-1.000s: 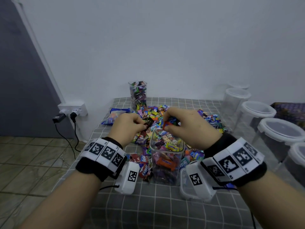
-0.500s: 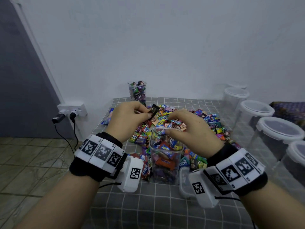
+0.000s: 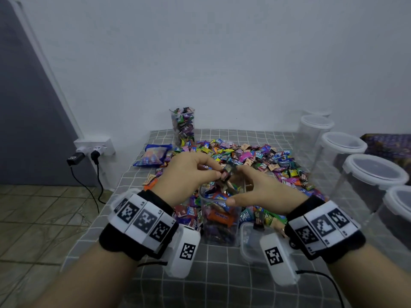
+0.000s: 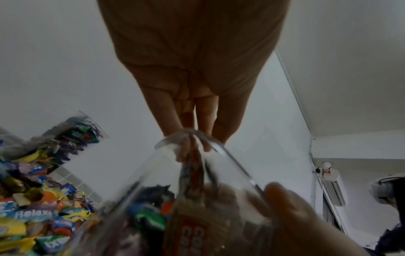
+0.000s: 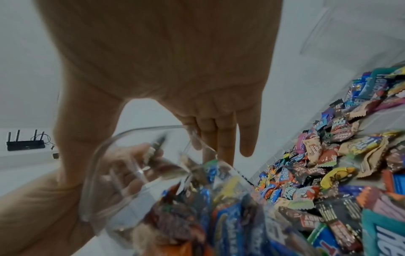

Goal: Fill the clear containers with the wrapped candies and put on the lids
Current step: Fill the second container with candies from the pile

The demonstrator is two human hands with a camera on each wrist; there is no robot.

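Head view shows one tall container (image 3: 183, 127) at 12 o'clock already full, without lid. The near container (image 3: 220, 221) at table centre is almost full. Its lid (image 3: 249, 241) lies at its 3 o'clock. The left hand (image 3: 186, 174) pinches a dark candy (image 3: 226, 173) above its mouth; the right hand (image 3: 260, 192) is relaxed, holding nothing. A big shiny pile (image 3: 255, 158) remains.

Upright clear container (image 3: 219, 218), nearly full of wrapped candies (image 3: 255, 158).
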